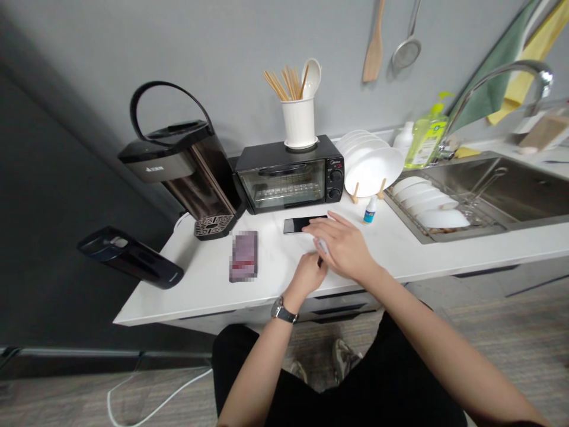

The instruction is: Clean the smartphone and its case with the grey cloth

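My right hand (344,242) is over the counter with its fingers stretched out to the left, close above my left hand (307,274). The left fingers are curled. A small pale item with a dark end shows between the two hands, but its kind is unclear. Just beyond the right fingertips a black phone (294,225) lies flat on the white counter (275,261). A small white bottle with a blue label (369,212) stands to the right of the phone. Left of my hands lies a purplish, blurred flat packet (244,255).
Behind the phone stands a toaster oven (288,184) with a white utensil holder (299,121) on top. A drinks dispenser (195,172) and a dark flask (133,258) are at the left. Plates (373,169) and a sink (524,190) are at the right.
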Tool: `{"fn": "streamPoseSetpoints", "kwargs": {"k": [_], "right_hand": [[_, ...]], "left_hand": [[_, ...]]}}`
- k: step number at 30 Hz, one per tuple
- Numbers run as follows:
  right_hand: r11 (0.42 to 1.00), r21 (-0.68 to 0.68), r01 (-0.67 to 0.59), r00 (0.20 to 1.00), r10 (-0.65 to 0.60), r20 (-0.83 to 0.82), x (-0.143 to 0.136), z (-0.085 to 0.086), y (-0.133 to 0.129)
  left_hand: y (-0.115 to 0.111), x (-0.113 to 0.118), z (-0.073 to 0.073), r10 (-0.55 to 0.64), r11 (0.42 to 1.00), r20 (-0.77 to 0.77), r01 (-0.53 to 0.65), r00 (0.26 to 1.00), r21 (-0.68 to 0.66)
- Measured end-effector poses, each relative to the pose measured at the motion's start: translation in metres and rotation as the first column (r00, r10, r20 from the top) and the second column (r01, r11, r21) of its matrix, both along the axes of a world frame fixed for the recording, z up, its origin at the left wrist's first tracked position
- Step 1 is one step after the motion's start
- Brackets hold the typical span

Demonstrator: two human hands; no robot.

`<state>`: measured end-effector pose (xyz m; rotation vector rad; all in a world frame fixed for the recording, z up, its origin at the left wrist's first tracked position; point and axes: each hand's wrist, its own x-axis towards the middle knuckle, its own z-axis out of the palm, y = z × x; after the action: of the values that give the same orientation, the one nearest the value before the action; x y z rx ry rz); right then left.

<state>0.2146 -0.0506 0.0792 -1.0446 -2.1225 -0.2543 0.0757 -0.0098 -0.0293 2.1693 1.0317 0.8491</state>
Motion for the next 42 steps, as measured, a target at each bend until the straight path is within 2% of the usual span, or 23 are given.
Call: {"fn": "streamPoseSetpoints", "kwargs": {"k": [3,6,10,13,15,17,20,21,24,27,30,33,36,39,42], "right_hand": [[0.992,-0.064,0.105,0.991,-0.11,-0.072,0.008,0.0,0.001],[0.971,-0.139,0.194,0.965,-0.215,-0.149,0.021,-0.011,0.001],[0.904,-0.274,0.327,0.852,-0.408,-0.329,0.046,-0.045,0.006],[0.895,-0.303,0.328,0.829,-0.426,-0.363,0.061,-0.072,0.01],[0.893,-0.306,0.329,0.816,-0.432,-0.385,0.067,-0.083,0.01],[0.886,-0.294,0.36,0.782,-0.458,-0.423,0.068,-0.087,0.009],[0.857,-0.225,0.463,0.677,-0.506,-0.534,0.065,-0.083,0.007],[0.855,-0.192,0.482,0.664,-0.499,-0.556,0.062,-0.081,0.007],[0.886,-0.115,0.45,0.741,-0.442,-0.506,0.051,-0.081,0.009],[0.913,-0.118,0.391,0.856,-0.408,-0.317,0.04,-0.089,0.011],[0.926,-0.126,0.357,0.912,-0.374,-0.168,0.032,-0.096,0.007],[0.92,-0.13,0.371,0.912,-0.387,-0.134,0.025,-0.1,0.0],[0.894,-0.166,0.415,0.88,-0.441,-0.178,0.022,-0.106,-0.007],[0.911,-0.2,0.361,0.881,-0.403,-0.246,0.029,-0.112,-0.009],[0.934,-0.195,0.3,0.909,-0.342,-0.239,0.043,-0.11,-0.009]], "left_hand": [[-0.002,-0.001,0.004,0.0,1.0,0.002,0.0,1.0,0.022],[-0.006,-0.006,0.011,0.038,0.999,0.079,-0.04,0.996,0.027],[-0.011,-0.015,0.015,0.152,0.988,0.248,-0.141,0.957,-0.06],[-0.015,-0.021,0.012,0.141,0.989,0.278,-0.119,0.95,-0.092],[-0.017,-0.024,0.008,0.136,0.988,0.273,-0.112,0.952,-0.101],[-0.019,-0.025,0.005,0.139,0.988,0.237,-0.119,0.961,-0.097],[-0.021,-0.025,0.003,0.132,0.99,0.192,-0.118,0.973,-0.08],[-0.022,-0.025,0.003,0.127,0.99,0.181,-0.114,0.975,-0.077],[-0.023,-0.025,0.005,0.109,0.993,0.153,-0.099,0.982,-0.069],[-0.023,-0.025,0.006,0.092,0.994,0.151,-0.083,0.984,-0.064],[-0.023,-0.024,0.006,0.089,0.994,0.165,-0.079,0.982,-0.071],[-0.022,-0.023,0.006,0.097,0.994,0.163,-0.086,0.982,-0.073],[-0.022,-0.023,0.007,0.109,0.993,0.163,-0.101,0.981,-0.059],[-0.022,-0.023,0.008,0.11,0.993,0.159,-0.104,0.981,-0.05],[-0.022,-0.023,0.009,0.101,0.994,0.155,-0.095,0.983,-0.047]]}}
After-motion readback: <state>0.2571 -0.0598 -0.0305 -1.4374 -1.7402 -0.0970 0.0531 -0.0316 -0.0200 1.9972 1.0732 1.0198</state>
